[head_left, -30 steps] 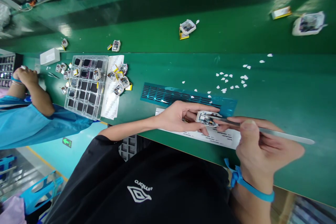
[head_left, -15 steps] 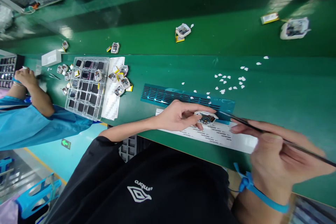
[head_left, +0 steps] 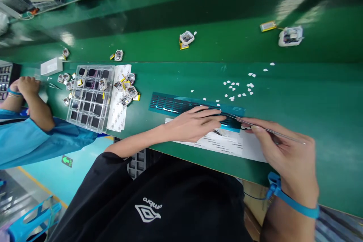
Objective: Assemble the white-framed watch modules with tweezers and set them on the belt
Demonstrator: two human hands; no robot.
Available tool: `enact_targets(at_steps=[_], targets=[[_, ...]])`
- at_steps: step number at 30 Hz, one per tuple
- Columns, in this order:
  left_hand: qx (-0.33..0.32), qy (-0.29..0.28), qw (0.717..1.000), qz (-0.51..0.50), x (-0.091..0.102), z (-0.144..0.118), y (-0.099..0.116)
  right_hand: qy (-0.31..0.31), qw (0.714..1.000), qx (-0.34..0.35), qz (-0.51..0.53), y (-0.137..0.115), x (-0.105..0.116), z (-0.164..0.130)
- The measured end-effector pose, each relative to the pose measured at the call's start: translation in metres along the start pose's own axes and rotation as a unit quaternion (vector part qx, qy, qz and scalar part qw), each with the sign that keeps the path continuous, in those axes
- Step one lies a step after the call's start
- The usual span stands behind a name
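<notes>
green bench (head_left: 312,94): tweezers (head_left: 272,131) in right hand (head_left: 286,159), long axis left-right, tips left.

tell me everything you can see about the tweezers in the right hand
The tweezers are slim, silver and metallic-looking, long and straight, narrowing to a fine tip. The right hand pinches them between thumb and fingers, and the back end sticks out past the hand. They lie nearly level, slanting slightly up toward the left. The tip reaches the teal sheet on the green bench, right by the left hand's fingertips. Whether the tip grips anything cannot be told.
</notes>
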State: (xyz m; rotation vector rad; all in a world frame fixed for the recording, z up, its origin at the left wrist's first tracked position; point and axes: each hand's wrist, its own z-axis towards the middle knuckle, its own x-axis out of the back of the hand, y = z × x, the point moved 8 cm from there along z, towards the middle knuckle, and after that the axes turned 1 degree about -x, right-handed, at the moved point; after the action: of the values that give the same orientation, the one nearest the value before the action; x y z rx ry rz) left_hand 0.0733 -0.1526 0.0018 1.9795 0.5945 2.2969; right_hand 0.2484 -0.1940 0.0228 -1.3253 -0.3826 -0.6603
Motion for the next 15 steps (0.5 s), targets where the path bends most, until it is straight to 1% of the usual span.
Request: enact_targets(at_steps=[4,7,10,12,15], targets=[[0.000,0.005,0.999,-0.050,-0.006,0.001,-0.009,-0.030,0.999,0.029,-0.003,0.001,-0.001,0.007],[0.006,0.018,0.997,-0.079,-0.006,0.001,-0.013,-0.028,0.996,0.087,-0.008,-0.006,-0.001,0.011],[0.013,0.023,0.996,-0.086,-0.006,0.002,-0.013,-0.035,0.989,0.141,-0.021,-0.015,-0.002,0.013],[0.014,0.020,0.996,-0.084,-0.006,0.003,-0.013,-0.016,0.983,0.173,-0.059,-0.022,0.004,0.015],[0.007,0.017,0.996,-0.082,-0.007,0.004,-0.013,0.072,0.971,0.203,-0.107,-0.035,0.023,0.023]])
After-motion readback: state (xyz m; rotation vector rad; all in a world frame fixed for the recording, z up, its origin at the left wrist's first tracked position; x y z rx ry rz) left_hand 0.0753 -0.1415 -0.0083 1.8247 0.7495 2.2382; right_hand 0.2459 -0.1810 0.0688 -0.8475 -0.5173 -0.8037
